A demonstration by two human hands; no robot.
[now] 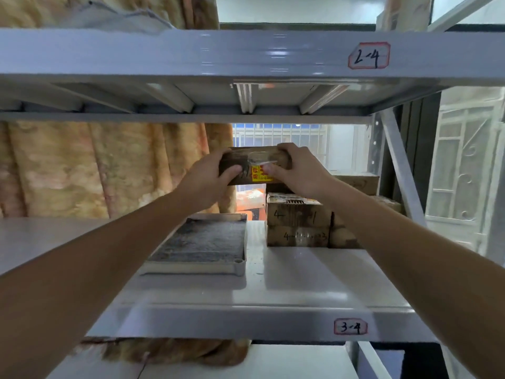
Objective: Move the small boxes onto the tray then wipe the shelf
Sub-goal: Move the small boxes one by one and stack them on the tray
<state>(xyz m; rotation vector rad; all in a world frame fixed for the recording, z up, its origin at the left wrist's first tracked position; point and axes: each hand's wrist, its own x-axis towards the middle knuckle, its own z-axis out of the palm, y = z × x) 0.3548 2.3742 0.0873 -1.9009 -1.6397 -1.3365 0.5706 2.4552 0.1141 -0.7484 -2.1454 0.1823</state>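
Closest to the person is the front lip of the shelf (246,321), with a little sticker (350,326) that reads 3-4. The shelf is flat and pale, and it will need a wipe once the boxes are off it.

A bit further in sits the tray (237,265). It lies flat on the shelf, on the left side, and its dark, speckled floor has nothing on it yet. It seems to wait there so the boxes only have to go a short way.

Just to the right of the tray is a stack of brown boxes (297,222). They are piled near the right post of the rack, with black writing on their fronts. They rest on the shelf, not on the tray.

Further back and higher up, both hands hold one small box (255,162) in the air. It is above the far end of the tray and beside the stack. The left hand (207,177) grips its left end, with the thumb across the front and the fingers curled over the top. The right hand (296,170) grips the right end the same way. Two hands likely keep it level.

Behind it all hang a tan curtain (82,170) and a bright window (287,138).
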